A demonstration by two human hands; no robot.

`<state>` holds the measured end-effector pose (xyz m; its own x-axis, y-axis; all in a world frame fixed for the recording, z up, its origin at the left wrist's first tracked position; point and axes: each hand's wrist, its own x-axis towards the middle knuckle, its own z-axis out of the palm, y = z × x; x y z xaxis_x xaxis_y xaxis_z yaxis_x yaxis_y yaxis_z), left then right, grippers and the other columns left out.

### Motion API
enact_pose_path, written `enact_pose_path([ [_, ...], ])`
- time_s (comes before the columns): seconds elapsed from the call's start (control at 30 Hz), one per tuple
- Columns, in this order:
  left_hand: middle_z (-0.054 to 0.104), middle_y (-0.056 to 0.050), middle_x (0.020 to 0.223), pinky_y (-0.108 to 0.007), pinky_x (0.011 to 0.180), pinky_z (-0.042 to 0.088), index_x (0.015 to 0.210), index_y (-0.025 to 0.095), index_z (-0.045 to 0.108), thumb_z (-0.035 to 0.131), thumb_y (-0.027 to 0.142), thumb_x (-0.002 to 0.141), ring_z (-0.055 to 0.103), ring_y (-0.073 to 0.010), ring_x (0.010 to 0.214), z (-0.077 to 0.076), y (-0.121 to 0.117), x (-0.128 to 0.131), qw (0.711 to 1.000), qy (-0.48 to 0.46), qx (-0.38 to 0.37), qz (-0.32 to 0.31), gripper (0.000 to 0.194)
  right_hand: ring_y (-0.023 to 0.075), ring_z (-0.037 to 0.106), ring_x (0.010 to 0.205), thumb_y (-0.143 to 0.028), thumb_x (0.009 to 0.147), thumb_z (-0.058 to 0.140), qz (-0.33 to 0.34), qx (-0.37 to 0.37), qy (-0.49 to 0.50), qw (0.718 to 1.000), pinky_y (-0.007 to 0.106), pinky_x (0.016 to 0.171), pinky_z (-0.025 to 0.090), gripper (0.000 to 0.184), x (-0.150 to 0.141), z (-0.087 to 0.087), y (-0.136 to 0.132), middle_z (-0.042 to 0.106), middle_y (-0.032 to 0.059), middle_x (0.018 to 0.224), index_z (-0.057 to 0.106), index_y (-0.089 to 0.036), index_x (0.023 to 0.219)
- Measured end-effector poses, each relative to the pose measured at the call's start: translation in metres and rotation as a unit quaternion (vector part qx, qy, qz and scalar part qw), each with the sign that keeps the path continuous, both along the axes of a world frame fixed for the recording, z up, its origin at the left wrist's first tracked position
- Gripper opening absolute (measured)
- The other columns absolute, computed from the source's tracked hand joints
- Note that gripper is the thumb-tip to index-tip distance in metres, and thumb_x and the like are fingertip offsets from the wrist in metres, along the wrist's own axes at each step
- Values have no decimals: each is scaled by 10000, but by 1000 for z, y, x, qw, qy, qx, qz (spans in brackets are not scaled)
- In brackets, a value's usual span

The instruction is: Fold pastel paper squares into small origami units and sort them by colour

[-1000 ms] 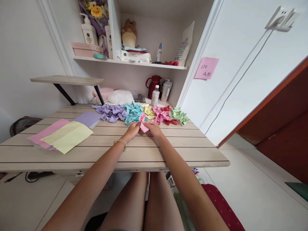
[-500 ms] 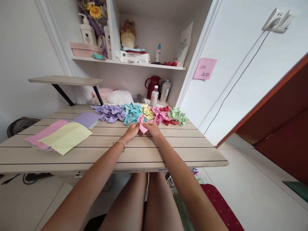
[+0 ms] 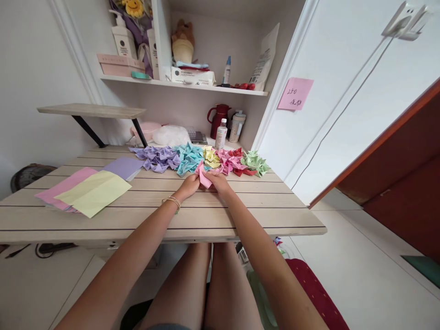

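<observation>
A piece of folded pink paper (image 3: 204, 177) is held between both hands just above the table. My left hand (image 3: 190, 184) pinches its left side, and a bracelet circles that wrist. On its right side my right hand (image 3: 218, 180) closes its fingers on the same paper. Behind the hands lies a row of folded paper pieces: purple ones (image 3: 158, 158), blue ones (image 3: 188, 157), yellow ones (image 3: 211, 156), pink ones (image 3: 229, 160), dark red ones (image 3: 248, 172) and green ones (image 3: 255, 162). The fine folds between my fingers are too small to make out.
Flat yellow sheets (image 3: 98, 190), pink sheets (image 3: 65, 187) and purple sheets (image 3: 124, 167) lie at the left of the slatted table (image 3: 206, 215). A small raised shelf (image 3: 91, 110) stands behind them. At the back are a clear bottle (image 3: 221, 134), a red jug (image 3: 218, 120) and a tumbler (image 3: 237, 127).
The pink paper has shifted slightly in my fingers, its lower end now partly behind the right hand's fingertips. Both hands stay in about the same place; the camera view has tilted a little.
</observation>
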<state>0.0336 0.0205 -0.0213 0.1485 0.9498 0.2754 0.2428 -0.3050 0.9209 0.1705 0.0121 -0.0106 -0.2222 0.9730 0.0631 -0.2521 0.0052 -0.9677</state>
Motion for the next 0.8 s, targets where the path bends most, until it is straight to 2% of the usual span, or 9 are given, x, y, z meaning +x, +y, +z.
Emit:
enact_pose_path([
  [0.1,680,-67,688,-276,610,449,679,133,670,548,310,733,591,-210,663,0,-1,0,1000,23,9,1,221,87,453,479,-453,554,747,3,-9,3,1000,228,459,343,337,0,2,-2,546,-21,518,594,-154,585],
  [0.3,696,-87,883,-311,725,466,866,111,671,469,325,787,610,-226,796,0,-2,-2,996,90,15,-22,305,90,468,479,-448,540,758,-1,-15,0,1000,229,464,351,342,-1,5,-5,551,-24,518,576,-161,581],
  [0.43,692,-96,941,-329,782,460,942,114,668,429,315,813,609,-238,852,2,-5,-2,991,128,34,-25,338,90,457,472,-451,556,749,1,-6,-6,1000,231,460,345,338,-1,6,-6,537,-27,500,565,-169,574],
  [0.63,679,-112,1001,-341,807,454,950,109,669,424,251,803,604,-251,890,2,-7,0,985,162,48,-30,319,96,450,487,-451,563,736,-12,10,-27,1000,234,472,331,332,-3,7,-6,523,-29,485,560,-170,567],
  [0.8,675,-120,1004,-348,805,454,945,107,670,435,197,775,602,-260,892,2,-8,0,984,166,52,-41,304,101,464,517,-476,599,703,-12,7,-37,999,231,484,334,331,-2,2,0,543,-20,531,607,-163,651],
])
